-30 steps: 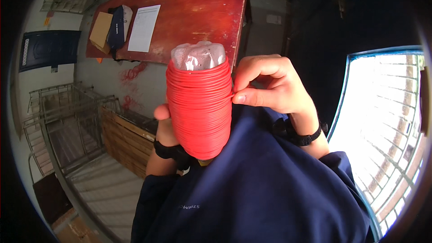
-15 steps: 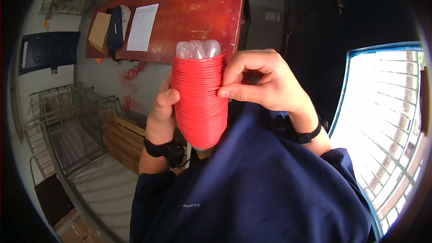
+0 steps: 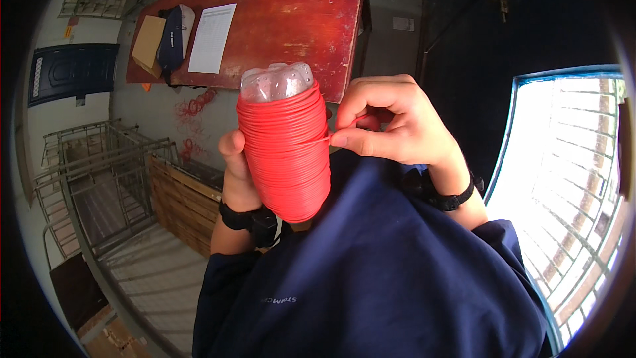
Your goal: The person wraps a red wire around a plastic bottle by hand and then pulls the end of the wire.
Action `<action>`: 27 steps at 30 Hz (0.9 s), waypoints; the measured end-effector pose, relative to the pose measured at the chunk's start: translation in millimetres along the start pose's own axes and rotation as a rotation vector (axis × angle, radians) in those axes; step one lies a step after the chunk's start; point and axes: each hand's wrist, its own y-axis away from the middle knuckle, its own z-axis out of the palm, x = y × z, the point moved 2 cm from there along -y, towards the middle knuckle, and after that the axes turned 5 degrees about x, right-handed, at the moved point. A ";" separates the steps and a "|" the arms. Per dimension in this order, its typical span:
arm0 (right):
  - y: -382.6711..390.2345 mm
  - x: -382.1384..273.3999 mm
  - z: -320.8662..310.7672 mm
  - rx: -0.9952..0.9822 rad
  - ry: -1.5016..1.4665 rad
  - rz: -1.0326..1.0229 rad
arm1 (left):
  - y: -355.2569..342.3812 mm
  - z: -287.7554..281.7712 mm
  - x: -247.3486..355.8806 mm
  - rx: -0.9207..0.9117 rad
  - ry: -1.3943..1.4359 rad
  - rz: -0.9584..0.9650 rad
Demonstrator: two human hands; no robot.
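Note:
A clear plastic bottle (image 3: 273,85) is held with its ribbed base up and tilted a little to the left. Many close turns of thin red plastic cord (image 3: 286,159) wrap its body, so only the base end shows bare. My left hand (image 3: 236,166) grips the bottle from its left side; the thumb shows, while the other fingers are hidden behind it. Thumb and forefinger of my right hand (image 3: 391,122) pinch a strand of the cord, which runs taut from the bottle's right side across the windings.
Beyond the bottle stands a red wooden table (image 3: 291,20) with a paper sheet (image 3: 212,38), a dark blue pouch (image 3: 175,40) and a cardboard piece (image 3: 147,43). Loose red cord (image 3: 192,109) lies past the table's near edge. Metal frames (image 3: 99,179) are at left, a barred window (image 3: 563,192) at right.
The bottle has tilted and shifted left, its base now turned more toward view. My right fingers have drawn slightly away, and a strand of cord now shows stretched between them and the bottle.

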 end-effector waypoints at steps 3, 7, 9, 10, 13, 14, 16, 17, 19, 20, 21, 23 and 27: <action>-2.3 1.3 -0.4 0.000 -0.020 0.028 | -0.2 6.9 -1.3 0.017 0.039 0.075; -1.5 -2.2 -0.4 0.016 -0.037 0.071 | 6.9 9.0 0.0 0.114 -0.052 0.109; -0.1 -3.5 3.4 0.068 -0.106 0.091 | 7.6 5.4 -1.5 0.060 0.029 0.096; 1.1 -5.1 3.3 0.074 -0.159 0.121 | 8.4 3.2 -3.4 0.040 0.056 0.091; 3.5 -1.9 0.6 0.053 -0.189 0.063 | -3.1 0.7 -12.0 -0.046 -0.028 0.065; 1.3 2.0 0.4 0.058 -0.278 0.092 | -9.9 6.9 -14.9 -0.091 0.081 0.034; 7.3 0.2 4.4 0.077 -0.413 0.190 | -3.3 14.2 -19.4 -0.119 0.185 -0.009; 5.9 -2.0 5.6 0.083 -0.446 0.240 | -4.6 17.7 -18.4 -0.143 0.232 -0.020; 3.7 -5.6 12.0 0.107 -0.523 0.249 | -2.7 22.8 -16.7 -0.142 0.236 -0.002; 6.6 -4.3 14.8 0.116 -0.485 0.236 | 0.1 25.4 -16.7 -0.176 0.267 0.028; 5.9 -3.0 17.7 0.117 -0.448 0.219 | 2.0 26.7 -15.0 -0.212 0.299 0.061; 4.1 -4.6 17.3 0.105 -0.428 0.266 | 6.9 20.4 -14.1 -0.211 0.429 0.078; 3.9 -0.5 26.7 0.057 -0.378 0.391 | 19.7 -5.7 -11.4 -0.166 0.466 0.008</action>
